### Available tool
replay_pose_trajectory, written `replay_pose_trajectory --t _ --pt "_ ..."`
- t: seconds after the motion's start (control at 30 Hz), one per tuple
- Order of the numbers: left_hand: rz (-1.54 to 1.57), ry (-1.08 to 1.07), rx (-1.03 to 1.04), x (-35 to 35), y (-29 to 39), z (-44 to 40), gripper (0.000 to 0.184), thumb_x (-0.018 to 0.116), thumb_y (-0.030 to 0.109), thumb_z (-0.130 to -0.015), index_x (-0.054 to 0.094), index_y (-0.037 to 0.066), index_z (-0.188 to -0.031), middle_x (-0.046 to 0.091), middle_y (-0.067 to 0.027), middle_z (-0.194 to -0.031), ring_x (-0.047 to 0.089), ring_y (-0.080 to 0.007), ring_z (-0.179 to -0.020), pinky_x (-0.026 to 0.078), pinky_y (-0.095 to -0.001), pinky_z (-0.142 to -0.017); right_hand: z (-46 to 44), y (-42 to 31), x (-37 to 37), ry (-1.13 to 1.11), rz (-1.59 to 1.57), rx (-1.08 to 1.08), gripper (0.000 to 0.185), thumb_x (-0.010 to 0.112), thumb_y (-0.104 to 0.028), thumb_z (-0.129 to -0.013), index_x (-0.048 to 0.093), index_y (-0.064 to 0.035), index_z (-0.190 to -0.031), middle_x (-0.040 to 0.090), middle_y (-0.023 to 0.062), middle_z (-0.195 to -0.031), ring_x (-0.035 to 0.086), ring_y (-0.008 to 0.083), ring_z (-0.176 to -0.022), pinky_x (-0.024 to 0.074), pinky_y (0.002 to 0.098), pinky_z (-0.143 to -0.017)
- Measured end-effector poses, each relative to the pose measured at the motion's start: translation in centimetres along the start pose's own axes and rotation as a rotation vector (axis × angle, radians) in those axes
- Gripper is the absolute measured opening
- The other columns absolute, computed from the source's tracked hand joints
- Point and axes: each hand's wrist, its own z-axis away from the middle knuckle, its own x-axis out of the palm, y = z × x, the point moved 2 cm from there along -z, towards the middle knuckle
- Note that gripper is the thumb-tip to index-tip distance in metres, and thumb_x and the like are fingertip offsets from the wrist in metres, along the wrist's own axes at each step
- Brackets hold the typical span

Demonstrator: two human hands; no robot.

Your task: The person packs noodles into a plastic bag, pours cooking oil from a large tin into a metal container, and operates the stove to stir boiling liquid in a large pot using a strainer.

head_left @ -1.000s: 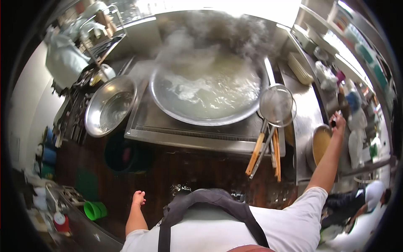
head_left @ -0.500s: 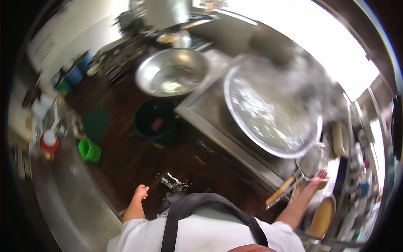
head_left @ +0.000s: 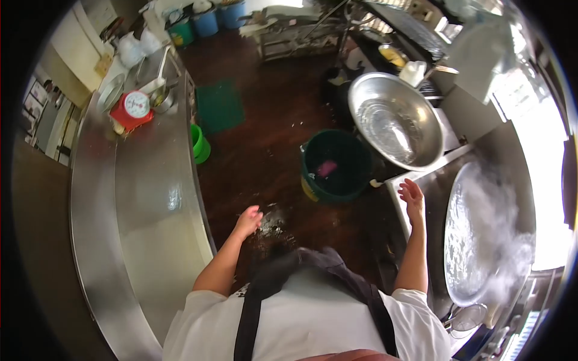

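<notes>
My left hand [head_left: 248, 222] hangs over the dark wet floor, beside the edge of the steel counter [head_left: 158, 198]. Its fingers are loosely curled, and nothing shows in them. My right hand [head_left: 412, 197] is raised and empty, fingers apart, near the corner of the stove top and just below a wide steel basin [head_left: 376, 96]. Apart from both hands, a dark green tub [head_left: 334, 191] stands on the floor with a pink item [head_left: 326, 168] inside. To the right, a large pan of steaming liquid [head_left: 466, 240] sits on the stove.
A red scale [head_left: 133, 112] and a metal pot [head_left: 161, 101] stand on the left counter. A bright green container [head_left: 199, 144] is beside that counter. The floor [head_left: 271, 120] runs ahead to a low rack [head_left: 298, 42]. A strainer [head_left: 468, 320] lies by the steaming pan.
My view has turned left. My right hand has left the strainer area beside the pan and is now near the basin. The left hand reaches farther forward.
</notes>
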Motion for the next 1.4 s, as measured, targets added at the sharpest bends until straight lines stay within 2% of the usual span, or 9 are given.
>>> replay_pose_trajectory --t 0.2,0.47,0.83,1.03,1.07,1.1,1.23,1.33,1.4 --pt "0.029 -0.066 0.106 -5.1 10.7 -8.3 0.05 0.063 0.022 -0.095 0.045 0.001 -0.137 0.063 -0.009 -0.105 0.061 -0.012 -0.075 0.05 -0.0272 -0.065 -7.5 3.3 9.3 -0.305 0.178 0.23 0.036 0.063 -0.022 -0.094 0.058 -0.004 -0.125 0.069 0.0072 -0.099 0.066 0.0127 -0.085 0.0509 0.0254 -0.074" --pt "0.096 0.139 -0.009 -15.5 17.8 -18.5 0.045 0.062 0.022 -0.095 0.049 0.003 -0.134 0.063 -0.0084 -0.105 0.063 -0.0143 -0.081 0.051 -0.0284 -0.068 -31.2 1.4 24.7 -0.28 0.068 0.22 0.034 0.057 -0.017 -0.097 0.056 -0.0025 -0.128 0.069 0.0086 -0.102 0.066 0.0138 -0.084 0.0521 0.0252 -0.075" --pt "0.287 0.427 0.092 -28.8 27.6 -31.8 0.044 0.063 0.02 -0.094 0.05 0.003 -0.132 0.065 -0.0068 -0.103 0.065 -0.0143 -0.084 0.052 -0.0266 -0.072 -59.7 -10.4 64.9 -0.841 0.03 0.064 0.029 0.062 -0.014 -0.094 0.06 -0.0014 -0.12 0.068 0.0083 -0.094 0.063 0.0109 -0.077 0.0498 0.0241 -0.07" --pt "0.321 0.281 0.224 -39.6 35.5 -45.5 0.046 0.063 0.017 -0.094 0.047 0.006 -0.136 0.063 -0.0076 -0.111 0.064 -0.0154 -0.089 0.052 -0.0273 -0.078 -70.1 5.3 68.8 -0.831 0.877 -0.161 0.03 0.064 -0.023 -0.084 0.068 -0.0002 -0.104 0.067 0.0226 -0.104 0.066 0.0377 -0.094 0.0536 0.0464 -0.08" --pt "0.321 0.252 0.267 -41.9 37.6 -48.8 0.047 0.063 0.016 -0.094 0.047 0.005 -0.136 0.063 -0.008 -0.111 0.064 -0.0153 -0.089 0.052 -0.0275 -0.079 -71.9 10.4 67.4 -1.165 1.504 -0.583 0.017 0.067 -0.022 -0.078 0.07 -0.0093 -0.089 0.068 0.0119 -0.072 0.068 0.032 -0.073 0.0534 0.0428 -0.064" --pt "0.324 0.222 0.299 -43.7 39.2 -51.7 0.047 0.064 0.016 -0.094 0.047 0.005 -0.137 0.062 -0.0083 -0.112 0.063 -0.0152 -0.09 0.052 -0.0278 -0.08 -72.2 13.6 65.7 -1.527 1.743 -0.72 0.017 0.065 -0.03 -0.076 0.067 -0.0134 -0.081 0.064 0.0071 -0.067 0.065 0.0283 -0.065 0.0516 0.0433 -0.059" --pt "0.297 0.071 0.312 -50.2 47.1 -61.6 0.051 0.066 0.012 -0.092 0.044 0.003 -0.137 0.06 -0.0097 -0.112 0.06 -0.0123 -0.094 0.05 -0.0268 -0.081 -70.5 15.5 57.5 -0.79 0.79 1.22 0.033 0.053 -0.036 -0.088 0.06 -0.0207 -0.06 0.064 -0.0012 -0.068 0.066 0.0206 -0.067 0.0497 0.0395 -0.054" --pt "0.224 0.051 0.369 -55.0 53.6 -69.6 0.052 0.067 0.011 -0.091 0.044 0.003 -0.137 0.059 -0.0092 -0.113 0.06 -0.0124 -0.093 0.05 -0.0273 -0.083 -69.2 7.3 59.1 -0.692 0.709 1.162 0.024 0.055 -0.029 -0.088 0.053 -0.0217 -0.066 0.053 -0.003 -0.063 0.057 0.0178 -0.057 0.0437 0.0401 -0.047" --pt "0.181 0.082 0.375 -58.0 56.7 -74.9 0.05 0.066 0.011 -0.091 0.046 0.003 -0.136 0.06 -0.0095 -0.113 0.06 -0.0126 -0.093 0.05 -0.0281 -0.084 -72.1 11.1 59.5 -0.998 0.782 0.639 0.022 0.057 -0.028 -0.087 0.058 -0.0194 -0.067 0.058 -0.0009 -0.065 0.06 0.0192 -0.059 0.0462 0.0411 -0.05"
